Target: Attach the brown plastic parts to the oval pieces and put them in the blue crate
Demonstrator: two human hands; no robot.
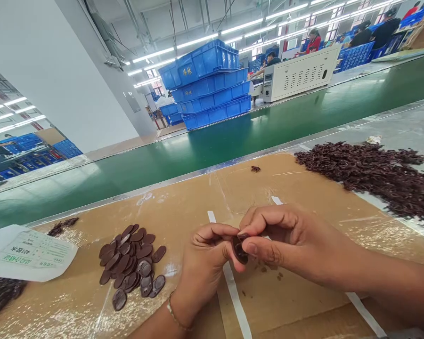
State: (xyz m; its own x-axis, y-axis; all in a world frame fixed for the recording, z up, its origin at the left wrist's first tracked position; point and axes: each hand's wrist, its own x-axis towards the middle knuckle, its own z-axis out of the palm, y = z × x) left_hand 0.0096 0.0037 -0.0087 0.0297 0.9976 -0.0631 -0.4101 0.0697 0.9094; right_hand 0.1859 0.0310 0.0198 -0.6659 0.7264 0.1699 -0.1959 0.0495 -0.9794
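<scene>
My left hand (207,263) pinches a dark brown oval disc (239,249) between thumb and fingers, tilted on edge above the table. From the other side, my right hand (286,240) closes thumb and forefinger on a small dark brown piece (243,236) at the disc's upper part; whether it is joined to the disc I cannot tell. Left of my hands lies a loose pile of brown oval discs (127,263), some of them shiny. Far to the right spreads a large heap of small, twisted dark brown pieces (367,174).
A white labelled bottle (31,254) lies at the left, near more dark pieces (2,294). White tape strips (236,301) cross the brown tabletop (183,212). Behind runs a green conveyor belt (212,146), with stacked blue crates (215,89) and a beige machine (300,75) beyond. Several people sit farther back.
</scene>
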